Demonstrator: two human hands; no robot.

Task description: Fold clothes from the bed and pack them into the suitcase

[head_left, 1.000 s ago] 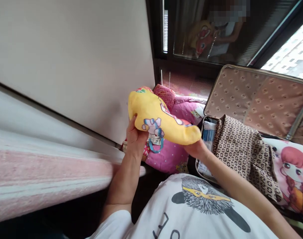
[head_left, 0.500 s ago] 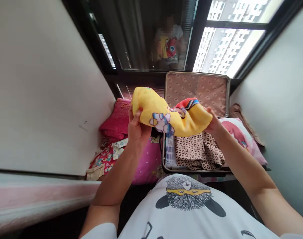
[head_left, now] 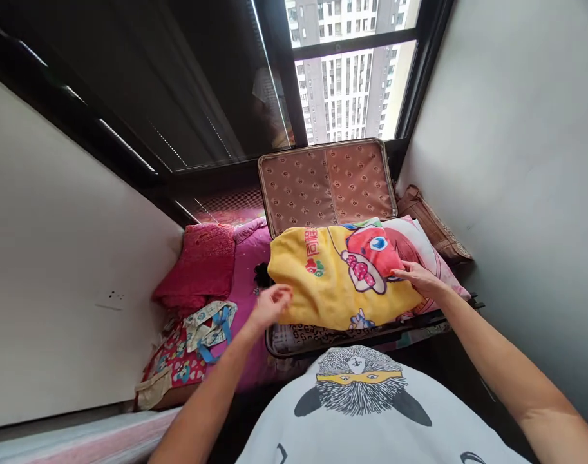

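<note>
A yellow fleece blanket [head_left: 322, 283] with a red cartoon figure and red lettering lies spread across the open suitcase [head_left: 268, 348], covering most of what is packed in it. My right hand [head_left: 419, 280] pinches the blanket near the red figure, thumb and forefinger on the cloth. At the blanket's left edge, my left hand [head_left: 270, 305] hovers with loosely curled, parted fingers and nothing visible in them. Below the blanket's front edge shows a strip of brown patterned cloth [head_left: 313, 333]. The suitcase lid [head_left: 322, 183] stands raised against the window side.
A pink printed pillow [head_left: 445, 267] lies at the suitcase's right, with a brown bag [head_left: 431, 222] behind it. To the left are a folded crimson blanket [head_left: 201, 261], a red patterned cloth [head_left: 172, 354] and a light garment with blue ribbons [head_left: 209, 328]. White walls stand close on both sides.
The yellow blanket, held bunched in the air by both hands, has come down flat over the suitcase. My left hand has let go of it. The view has turned to the right.
</note>
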